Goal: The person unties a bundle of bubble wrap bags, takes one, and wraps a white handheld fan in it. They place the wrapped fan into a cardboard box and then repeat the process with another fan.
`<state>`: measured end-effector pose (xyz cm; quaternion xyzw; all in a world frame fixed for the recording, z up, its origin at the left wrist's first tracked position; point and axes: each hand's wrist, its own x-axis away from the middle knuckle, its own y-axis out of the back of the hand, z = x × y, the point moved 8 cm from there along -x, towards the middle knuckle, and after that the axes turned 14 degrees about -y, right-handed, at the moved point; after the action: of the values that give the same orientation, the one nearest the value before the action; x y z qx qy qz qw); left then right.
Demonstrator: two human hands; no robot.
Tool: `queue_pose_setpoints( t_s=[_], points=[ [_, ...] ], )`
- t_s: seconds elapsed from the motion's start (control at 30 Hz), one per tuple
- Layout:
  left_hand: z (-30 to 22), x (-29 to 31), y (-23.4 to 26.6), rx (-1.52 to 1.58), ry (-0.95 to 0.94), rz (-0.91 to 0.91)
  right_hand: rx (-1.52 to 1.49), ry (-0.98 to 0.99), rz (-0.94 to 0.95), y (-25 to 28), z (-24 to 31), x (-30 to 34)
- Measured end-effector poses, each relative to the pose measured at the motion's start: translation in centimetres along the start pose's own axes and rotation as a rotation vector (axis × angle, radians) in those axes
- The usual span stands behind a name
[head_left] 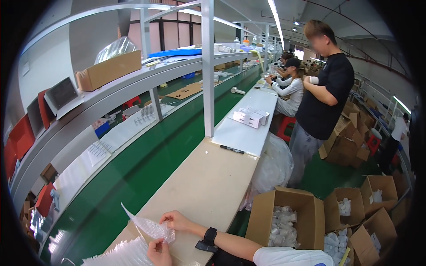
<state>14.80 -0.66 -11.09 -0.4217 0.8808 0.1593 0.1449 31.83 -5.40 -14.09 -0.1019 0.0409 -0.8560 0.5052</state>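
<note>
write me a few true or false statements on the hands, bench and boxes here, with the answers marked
1. The right hand pinches a piece of bubble wrap. True.
2. The black wrist strap is on the left arm. False: the black wrist strap is on the right arm.
3. A black marker lies near the seam between the tan tabletop and the white tabletop. True.
4. The stool beside the standing person is blue. False: the stool is red.
5. The large open cardboard box nearest the bench is empty. False: the large open cardboard box holds whitish, translucent pieces.
</note>
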Motion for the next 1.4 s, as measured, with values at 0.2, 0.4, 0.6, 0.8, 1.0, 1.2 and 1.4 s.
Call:
queue_pose_setpoints(
  t_s=[0.2,0.4,0.6,0.8,1.0,1.2,1.4],
  points=[
    [-0.5,0.6,-0.4,-0.082,-0.002,0.084,-0.014,0.032,-0.006,0.2,0.3,0.1],
    [0.1,0.5,-0.4,0.08,-0.013,0.049,0.038,-0.001,0.004,0.1,0.3,0.0],
    [-0.7,0.3,-0.6,0.091,-0.012,0.034,0.02,-0.013,0.02,0.0,-0.3,-0.1],
    [0.5,-0.1,-0.2,0.033,0.039,0.02,0.04,-0.026,0.014,-0.1,0.2,0.1],
    [0.2,-0.1,-0.4,0.039,0.04,0.024,0.017,-0.032,0.031,0.1,-0.8,-0.6],
    [0.7,0.0,-0.3,0.062,0.037,0.013,-0.001,-0.076,0.05,-0.1,-1.1,-0.6],
    [0.9,0.0,-0.1,0.089,0.042,-0.009,0.008,-0.088,0.061,-0.4,-0.9,-0.3]
  ],
)
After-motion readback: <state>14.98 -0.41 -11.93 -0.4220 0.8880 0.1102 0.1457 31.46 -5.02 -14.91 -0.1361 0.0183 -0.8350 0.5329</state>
